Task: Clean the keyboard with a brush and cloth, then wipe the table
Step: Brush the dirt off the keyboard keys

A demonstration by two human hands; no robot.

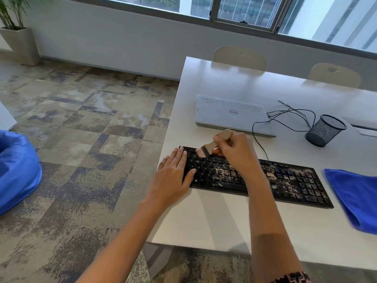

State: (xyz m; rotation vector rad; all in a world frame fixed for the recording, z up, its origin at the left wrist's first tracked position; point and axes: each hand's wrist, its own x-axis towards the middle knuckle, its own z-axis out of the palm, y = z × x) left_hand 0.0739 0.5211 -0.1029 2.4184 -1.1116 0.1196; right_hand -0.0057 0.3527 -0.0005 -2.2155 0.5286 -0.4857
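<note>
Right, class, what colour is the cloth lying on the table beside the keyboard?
Bright blue; the soft folded cloth shows best in the head view.

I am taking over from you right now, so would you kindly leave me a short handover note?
Left hand: flat on the left end of the keyboard, steadying it.
Right hand: grips the brush, bristles at the keyboard's far left corner.
Cloth: lies on the table, right of the keyboard.
Done: brushing started at the left end.
Left: dust covers the middle and right keys. Brush them, wipe with the cloth, then wipe the table.
</note>
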